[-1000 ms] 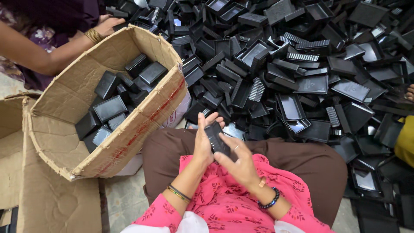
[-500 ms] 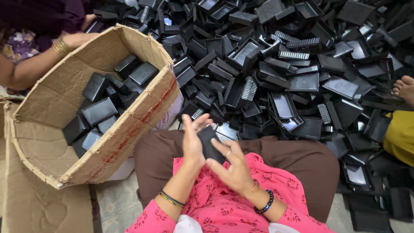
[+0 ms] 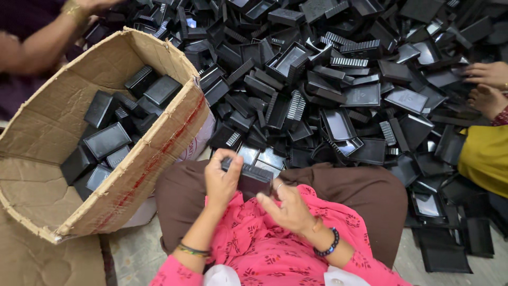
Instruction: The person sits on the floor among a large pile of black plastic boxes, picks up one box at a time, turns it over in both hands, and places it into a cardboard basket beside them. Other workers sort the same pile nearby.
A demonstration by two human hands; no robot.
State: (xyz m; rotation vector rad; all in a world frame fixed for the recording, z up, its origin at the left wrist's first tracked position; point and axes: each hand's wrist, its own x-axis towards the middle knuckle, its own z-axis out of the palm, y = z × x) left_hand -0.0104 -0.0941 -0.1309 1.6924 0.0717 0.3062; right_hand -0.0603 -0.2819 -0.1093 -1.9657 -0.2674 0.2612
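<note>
My left hand [image 3: 221, 177] grips a small black plastic casing [image 3: 253, 179] over my lap, fingers wrapped round its left end. My right hand [image 3: 288, 207] is just below and to the right of the casing, fingertips touching its lower edge. A large heap of black plastic casings and lids [image 3: 328, 79] lies on the floor in front of my knees. To my left a cardboard box [image 3: 153, 143] tilts toward me, with several black casings [image 3: 108, 139] inside.
Another person's arm with a gold bangle [image 3: 47, 37] reaches over the box at top left. At the right edge a second person in yellow [image 3: 484, 159] has hands [image 3: 489, 85] on the heap. Loose black trays [image 3: 444, 254] lie on the floor at lower right.
Both hands have lowered the casing slightly toward my lap and turned it flatter. The other person's arm at top left has moved up; hands have appeared at the right edge.
</note>
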